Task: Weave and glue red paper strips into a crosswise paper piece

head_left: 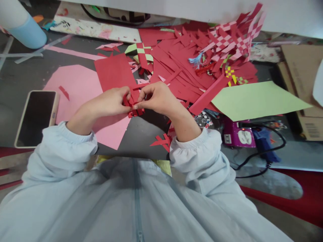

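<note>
My left hand point(111, 102) and my right hand point(157, 97) meet at the middle of the view, both pinched on a small piece of folded red paper strips point(135, 110). The fingers of both hands curl round the strips, held just above the dark table point(141, 137). A red paper sheet point(116, 72) lies right behind my hands, over a large pink sheet point(75, 84). Light blue sleeves cover both my forearms.
A big heap of red paper strips point(186, 57) and woven red-and-pink pieces point(234, 37) fills the far right. A light green sheet point(254, 101) lies right, above a purple device point(237, 134) with a black cable. A phone point(36, 117) lies left. Cardboard point(302, 67) stands far right.
</note>
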A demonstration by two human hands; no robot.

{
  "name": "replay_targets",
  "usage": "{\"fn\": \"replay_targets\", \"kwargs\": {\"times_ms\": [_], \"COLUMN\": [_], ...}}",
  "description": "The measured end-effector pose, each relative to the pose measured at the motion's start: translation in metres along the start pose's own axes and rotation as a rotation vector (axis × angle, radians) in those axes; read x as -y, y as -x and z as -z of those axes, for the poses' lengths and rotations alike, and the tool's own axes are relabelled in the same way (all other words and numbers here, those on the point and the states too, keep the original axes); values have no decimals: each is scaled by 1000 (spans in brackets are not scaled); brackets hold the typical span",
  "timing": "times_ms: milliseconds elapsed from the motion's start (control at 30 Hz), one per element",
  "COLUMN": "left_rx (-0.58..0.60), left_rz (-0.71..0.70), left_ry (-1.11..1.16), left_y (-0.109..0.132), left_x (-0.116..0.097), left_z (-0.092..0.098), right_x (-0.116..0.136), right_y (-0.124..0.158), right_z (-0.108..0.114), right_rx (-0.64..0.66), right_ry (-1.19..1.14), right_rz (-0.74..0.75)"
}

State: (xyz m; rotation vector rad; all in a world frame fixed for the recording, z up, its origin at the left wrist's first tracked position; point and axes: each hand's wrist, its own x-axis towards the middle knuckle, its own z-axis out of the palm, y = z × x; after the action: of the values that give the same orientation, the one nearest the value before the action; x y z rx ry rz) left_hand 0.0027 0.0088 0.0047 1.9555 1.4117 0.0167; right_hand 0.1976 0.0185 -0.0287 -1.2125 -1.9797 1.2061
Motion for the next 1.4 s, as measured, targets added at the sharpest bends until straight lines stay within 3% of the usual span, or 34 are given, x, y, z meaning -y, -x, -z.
{"fn": "replay_targets", "kwargs": {"times_ms": [167,400,700,1067,1400], "left_rx": [8,88,-28,-104,-162], "left_rz": [-4,-90,-4,60,30], "left_ry": [-33,0,-35,-148,-224], "left_y": [0,-5,-5,-3,-8], "left_x": [-1,16,5,-2,3], "left_z": [1,3,0,-8,-18], "right_x": [1,-2,-2,1,3], "right_y": [-3,-5,-6,-3,3], "right_z": [0,1,-1,0,10], "right_rx": [-86,-199,-251,-227,-102], "right_ry": [30,17,-43,-60,-60], "right_rz": [4,-39,2,81,109]}}
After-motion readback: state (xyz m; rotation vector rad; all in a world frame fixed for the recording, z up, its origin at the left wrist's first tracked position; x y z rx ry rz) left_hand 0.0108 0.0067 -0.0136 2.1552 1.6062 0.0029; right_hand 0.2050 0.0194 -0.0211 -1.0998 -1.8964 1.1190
